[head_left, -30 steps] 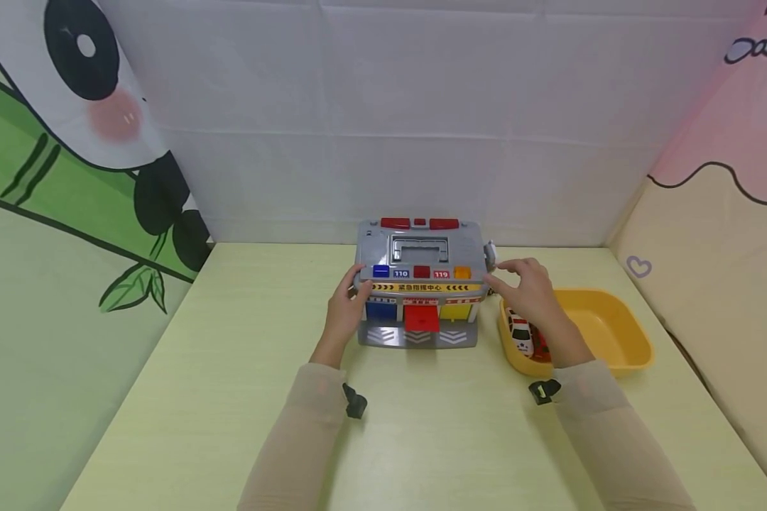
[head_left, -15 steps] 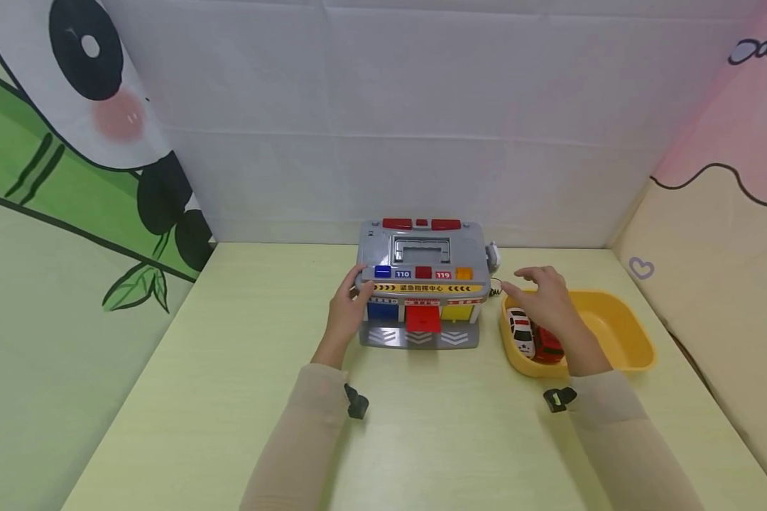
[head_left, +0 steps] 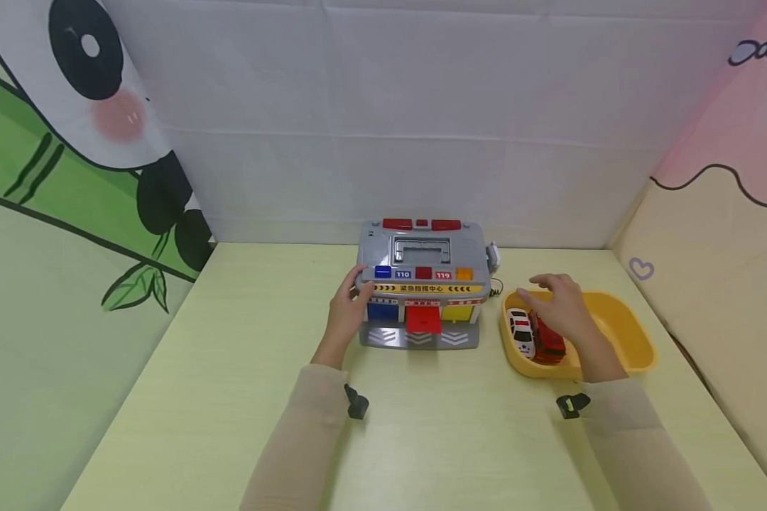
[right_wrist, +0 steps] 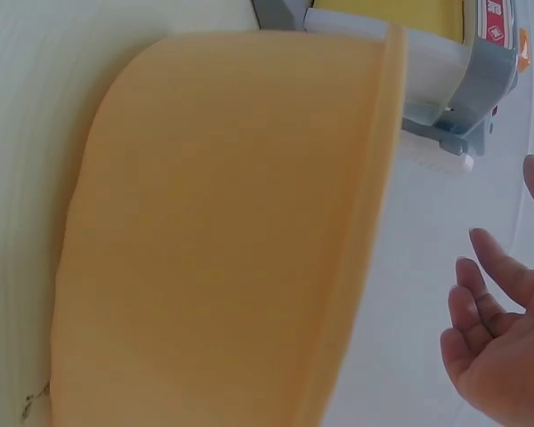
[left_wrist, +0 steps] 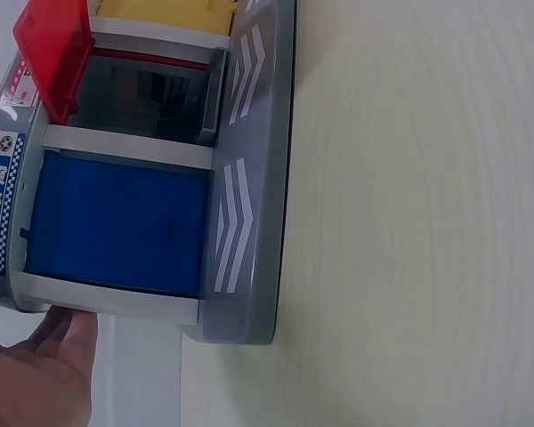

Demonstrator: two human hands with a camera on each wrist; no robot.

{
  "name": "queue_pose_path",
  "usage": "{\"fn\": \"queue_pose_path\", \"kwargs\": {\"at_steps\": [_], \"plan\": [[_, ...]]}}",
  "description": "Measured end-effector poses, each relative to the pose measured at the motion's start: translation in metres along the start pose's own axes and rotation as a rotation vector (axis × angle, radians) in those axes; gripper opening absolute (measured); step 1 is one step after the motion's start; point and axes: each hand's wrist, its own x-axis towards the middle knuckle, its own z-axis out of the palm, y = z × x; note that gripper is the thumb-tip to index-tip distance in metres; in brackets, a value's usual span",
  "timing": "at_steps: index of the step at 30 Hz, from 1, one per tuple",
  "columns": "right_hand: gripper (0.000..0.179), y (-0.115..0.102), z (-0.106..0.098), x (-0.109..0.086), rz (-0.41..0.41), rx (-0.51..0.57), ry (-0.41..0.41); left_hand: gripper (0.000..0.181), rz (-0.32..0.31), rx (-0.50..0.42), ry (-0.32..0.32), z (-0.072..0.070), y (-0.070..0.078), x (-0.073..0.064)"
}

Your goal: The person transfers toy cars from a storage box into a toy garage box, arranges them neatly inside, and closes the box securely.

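Note:
A grey toy garage point(head_left: 422, 248) stands on the table, marked 110 and 119 on top. Its blue door point(left_wrist: 116, 222) and yellow door point(head_left: 457, 312) are down, while the red door point(head_left: 424, 319) is swung up and outward. My left hand point(head_left: 346, 309) grips the garage's left end, thumb toward the front. Over the yellow bin point(head_left: 635, 337) hovers my right hand point(head_left: 564, 309), fingers apart and holding nothing. Inside that bin lie a white toy car point(head_left: 521, 333) and a red toy vehicle point(head_left: 550, 346), the latter partly covered by the hand.
A coiled cord point(head_left: 496, 287) hangs at the garage's right side, below a white and grey part point(head_left: 493, 257). A pale cloth wall point(head_left: 332, 177) rises right behind the garage. The table point(head_left: 422, 426) stretches toward me in front.
My right hand has left the garage's right side and moved right, over the bin, uncovering more of the toy vehicles. The left hand keeps its place on the garage.

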Motion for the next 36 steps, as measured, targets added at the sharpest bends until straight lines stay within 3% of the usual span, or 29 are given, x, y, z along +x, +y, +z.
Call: {"fn": "queue_pose_path", "kwargs": {"at_steps": [16, 28, 36], "plan": [[0.062, 0.026, -0.003, -0.005, -0.005, -0.004, -0.026, 0.047, -0.008, 0.007, -0.003, 0.001, 0.0, -0.001], [0.069, 0.047, -0.006, -0.005, 0.003, -0.034, -0.123, 0.047, -0.016, 0.008, -0.002, 0.001, 0.002, -0.002], [0.083, 0.064, -0.005, -0.003, -0.016, -0.035, -0.22, 0.046, -0.012, 0.006, -0.003, 0.001, 0.002, -0.002]]}}
